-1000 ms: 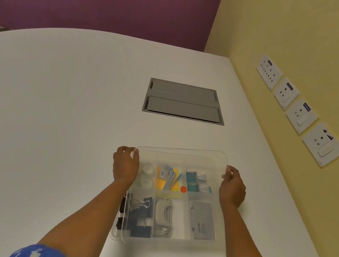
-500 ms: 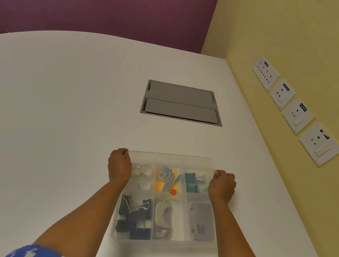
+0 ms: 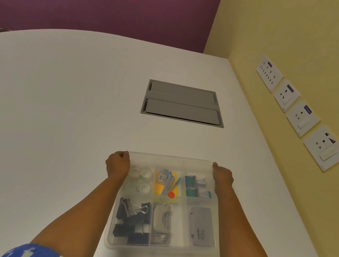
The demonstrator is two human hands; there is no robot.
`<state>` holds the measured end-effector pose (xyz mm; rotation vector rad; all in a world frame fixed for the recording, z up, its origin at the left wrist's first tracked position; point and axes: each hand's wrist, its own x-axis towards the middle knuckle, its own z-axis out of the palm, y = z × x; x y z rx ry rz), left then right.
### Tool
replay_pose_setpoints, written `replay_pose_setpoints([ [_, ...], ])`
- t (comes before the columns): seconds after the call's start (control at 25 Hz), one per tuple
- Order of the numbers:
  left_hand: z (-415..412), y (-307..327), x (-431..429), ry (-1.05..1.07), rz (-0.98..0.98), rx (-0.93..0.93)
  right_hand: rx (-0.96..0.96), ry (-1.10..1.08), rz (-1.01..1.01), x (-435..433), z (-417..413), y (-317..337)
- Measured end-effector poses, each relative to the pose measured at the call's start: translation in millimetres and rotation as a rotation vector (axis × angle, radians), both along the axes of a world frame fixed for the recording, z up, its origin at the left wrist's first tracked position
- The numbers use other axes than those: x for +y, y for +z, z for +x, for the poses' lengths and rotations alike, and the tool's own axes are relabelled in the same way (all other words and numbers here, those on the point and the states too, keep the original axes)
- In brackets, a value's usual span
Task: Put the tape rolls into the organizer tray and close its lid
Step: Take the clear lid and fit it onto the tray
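A clear plastic organizer tray (image 3: 168, 250) lies on the white table in front of me, with its clear lid (image 3: 170, 158) lying flat over it. Several clear tape rolls (image 3: 142, 177) sit in the far left compartment under the lid. My left hand (image 3: 118, 163) presses on the lid's far left corner with curled fingers. My right hand (image 3: 222, 177) does the same at the far right corner. Binder clips (image 3: 133, 218), a stapler (image 3: 161, 221), a grey box (image 3: 201, 225), sticky notes and pens show through the lid.
A grey cable hatch (image 3: 183, 103) is set into the table beyond the tray. The yellow wall with several socket plates (image 3: 300, 117) runs along the table's right edge. A purple wall stands behind.
The lid stood slightly raised at its far edge a second ago and has come down flat on the tray. Both hands moved down and closer with it.
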<state>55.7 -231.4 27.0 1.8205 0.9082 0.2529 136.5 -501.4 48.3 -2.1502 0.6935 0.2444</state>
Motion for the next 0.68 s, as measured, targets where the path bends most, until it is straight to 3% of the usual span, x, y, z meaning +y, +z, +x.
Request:
replay_pose_setpoints([
  [0.32, 6, -9, 3, 0.012, -0.124, 0.08, 0.079, -0.1, 0.157, -1, 16, -8],
  [0.68, 10, -11, 13, -0.067, -0.264, 0.111, 0.055, -0.013, 0.048, 4, 12, -15],
])
